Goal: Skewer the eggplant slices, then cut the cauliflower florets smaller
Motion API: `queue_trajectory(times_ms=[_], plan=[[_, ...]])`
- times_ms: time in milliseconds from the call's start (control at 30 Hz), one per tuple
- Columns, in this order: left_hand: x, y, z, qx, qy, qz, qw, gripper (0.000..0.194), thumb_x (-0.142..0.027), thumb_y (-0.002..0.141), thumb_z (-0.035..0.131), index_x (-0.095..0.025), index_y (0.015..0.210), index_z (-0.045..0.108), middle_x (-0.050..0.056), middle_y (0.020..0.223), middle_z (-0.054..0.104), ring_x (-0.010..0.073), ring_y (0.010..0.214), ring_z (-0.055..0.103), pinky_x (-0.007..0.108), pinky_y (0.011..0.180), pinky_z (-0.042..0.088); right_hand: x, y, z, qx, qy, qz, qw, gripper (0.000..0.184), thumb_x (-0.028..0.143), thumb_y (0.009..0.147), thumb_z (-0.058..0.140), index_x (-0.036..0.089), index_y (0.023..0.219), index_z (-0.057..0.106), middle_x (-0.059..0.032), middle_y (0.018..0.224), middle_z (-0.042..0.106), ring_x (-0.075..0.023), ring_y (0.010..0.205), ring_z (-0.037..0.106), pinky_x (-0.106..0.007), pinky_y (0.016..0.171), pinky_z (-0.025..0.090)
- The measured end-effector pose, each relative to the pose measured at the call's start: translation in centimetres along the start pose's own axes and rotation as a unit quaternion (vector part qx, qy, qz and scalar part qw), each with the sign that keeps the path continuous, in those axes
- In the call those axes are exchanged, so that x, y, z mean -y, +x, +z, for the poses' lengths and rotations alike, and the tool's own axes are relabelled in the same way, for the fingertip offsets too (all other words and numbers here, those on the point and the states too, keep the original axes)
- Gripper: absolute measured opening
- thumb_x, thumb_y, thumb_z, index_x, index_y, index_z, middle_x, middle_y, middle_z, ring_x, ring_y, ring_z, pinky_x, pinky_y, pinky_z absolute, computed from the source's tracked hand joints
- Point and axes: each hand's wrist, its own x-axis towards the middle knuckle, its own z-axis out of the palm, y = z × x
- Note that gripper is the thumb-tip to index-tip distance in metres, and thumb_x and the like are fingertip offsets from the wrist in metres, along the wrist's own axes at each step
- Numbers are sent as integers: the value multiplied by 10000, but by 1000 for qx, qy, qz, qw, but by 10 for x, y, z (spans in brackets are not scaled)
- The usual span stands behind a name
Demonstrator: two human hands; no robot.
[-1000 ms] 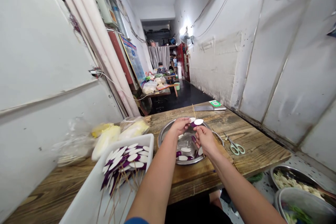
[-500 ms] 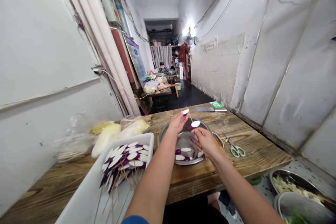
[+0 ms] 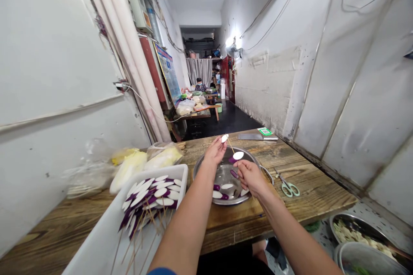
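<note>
My left hand (image 3: 217, 150) pinches an eggplant slice (image 3: 224, 138), white-fleshed with purple skin, above the far side of a metal bowl (image 3: 199, 167). Closed around a thin wooden skewer (image 3: 230, 144) is my right hand (image 3: 249, 175). One skewered eggplant slice (image 3: 238, 155) sits on that stick just above my right fingers. The skewer's tip points up beside the slice in my left hand; whether they touch I cannot tell. Several loose slices lie in the bowl. To the left, a white plastic tray (image 3: 93, 240) holds a heap of skewered eggplant slices (image 3: 155, 195).
A cleaver (image 3: 254, 137) lies at the table's far edge beside a green code card (image 3: 265, 131). Scissors (image 3: 289, 188) rest right of the bowl. Plastic bags (image 3: 163, 154) stand behind the tray. Basins (image 3: 358, 227) are low at right. A person (image 3: 200, 85) sits far back.
The slice in my left hand and the skewer in my right have shifted very slightly left and down in view, along with the whole scene. Both hands keep their hold.
</note>
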Motion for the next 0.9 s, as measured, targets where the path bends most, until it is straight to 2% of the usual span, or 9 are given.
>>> queue_trajectory(times_ms=[167,333,533,600,733,900], plan=[[0,4,0,-26,-9,14,1000,121,-5,830,543,-104,858,608,75,864,678,78,791,654,117,720,526,-1,0,0,6,1,-9,1000,240,408,700,565,197,792,502,140,397,348,-27,272,184,-165,261,176],[-2,2,1,-27,-42,16,999,115,-48,874,499,-120,810,563,83,855,678,120,869,662,191,761,558,-2,0,0,5,-9,-12,1000,231,405,700,553,194,782,506,136,399,360,-27,272,186,-163,256,178],[-3,-3,-1,-32,-21,-54,998,116,-60,892,439,-133,864,525,152,1035,654,216,987,654,324,744,586,0,0,0,6,-8,-8,1000,215,390,709,551,192,781,507,134,398,369,-27,270,190,-163,264,169],[-4,-3,-1,-27,-16,-75,997,145,-33,885,414,-137,871,513,165,1079,638,233,1015,645,335,736,587,1,-1,0,7,-8,-3,1000,210,384,712,556,192,782,508,132,404,372,-26,272,198,-162,270,167],[-4,-3,0,-12,-25,-80,996,168,-9,874,401,-130,857,517,169,1069,640,216,1002,649,294,729,585,1,-2,0,9,-9,-6,1000,206,384,716,556,194,780,511,131,411,367,-27,277,200,-162,270,170],[-7,-4,3,-3,-48,-42,998,114,-95,892,462,-116,859,568,119,904,673,171,899,667,263,746,580,-1,-1,0,10,-10,-8,1000,201,384,720,554,196,779,512,132,410,359,-28,275,189,-166,266,169]])
